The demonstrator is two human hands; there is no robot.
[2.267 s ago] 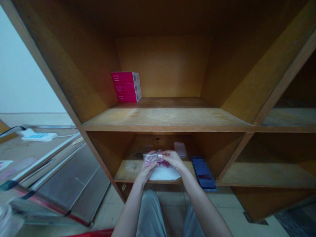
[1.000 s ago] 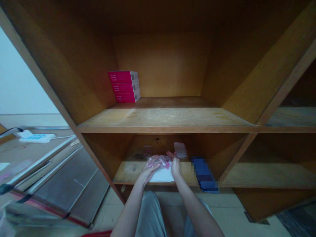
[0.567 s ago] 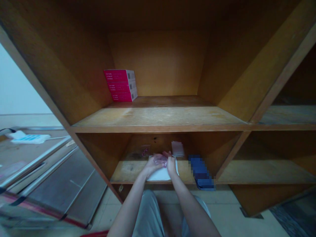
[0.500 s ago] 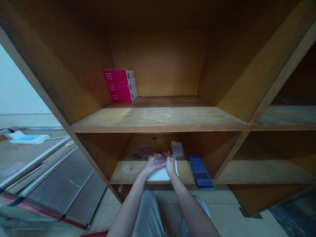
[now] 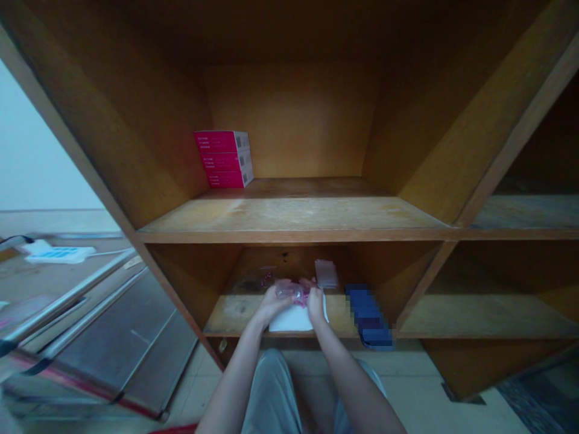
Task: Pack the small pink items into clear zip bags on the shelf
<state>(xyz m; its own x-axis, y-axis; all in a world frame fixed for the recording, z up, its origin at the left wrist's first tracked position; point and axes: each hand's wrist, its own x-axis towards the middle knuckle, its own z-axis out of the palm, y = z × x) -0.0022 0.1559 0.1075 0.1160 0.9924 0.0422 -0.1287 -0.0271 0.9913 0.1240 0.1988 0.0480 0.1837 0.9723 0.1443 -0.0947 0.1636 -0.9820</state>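
Both hands are over the lower shelf, with a small clear plastic bag (image 5: 293,293) stretched between them; pinkish-red bits show in it. My left hand (image 5: 271,303) is closed around the bag's left part. On its right end my right hand (image 5: 315,303) is closed too, its fingertips partly hidden. Beneath the hands lies a white sheet (image 5: 292,319) on the wooden shelf. Behind them are another clear bag with small red pieces (image 5: 266,276) and a stack of clear, pale plastic bags (image 5: 326,273).
A dark blue item (image 5: 368,316), partly pixelated, hangs over the shelf's front edge on the right. Pink boxes (image 5: 221,160) are stacked on the upper shelf (image 5: 307,214). At left stands a metal-framed table (image 5: 108,289) with a white power strip (image 5: 61,254).
My hands have drawn slightly apart, and more of the clear bag shows between them. The view has shifted a little; the other things stay in place.
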